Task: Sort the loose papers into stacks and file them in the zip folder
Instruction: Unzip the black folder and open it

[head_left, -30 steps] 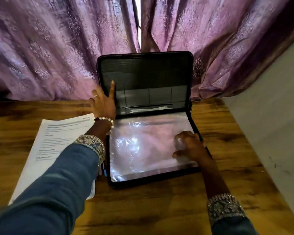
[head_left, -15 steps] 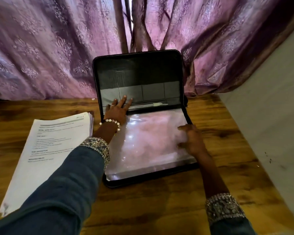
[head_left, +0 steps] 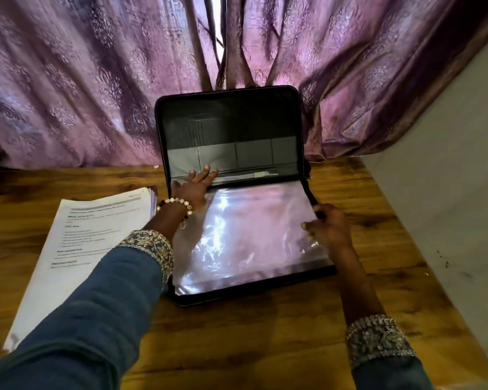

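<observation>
A black zip folder (head_left: 228, 122) lies open on the wooden table, its lid standing upright against the curtain. Shiny clear plastic sleeves (head_left: 245, 235) fill its lower half. My left hand (head_left: 193, 187) rests flat at the hinge, fingers spread on the sleeves' top left corner and holding nothing. My right hand (head_left: 330, 226) is at the sleeves' right edge, fingers curled around that edge. A stack of printed white papers (head_left: 96, 235) lies left of the folder, partly hidden under my left forearm.
Purple patterned curtains (head_left: 82, 80) hang right behind the table (head_left: 251, 333) and touch the folder lid. A pale wall (head_left: 448, 178) runs along the table's right edge. Bare wood shows in front of the folder.
My left hand came down from the lid's left edge to the hinge. My right hand slid from on top of the sleeves to their right edge.
</observation>
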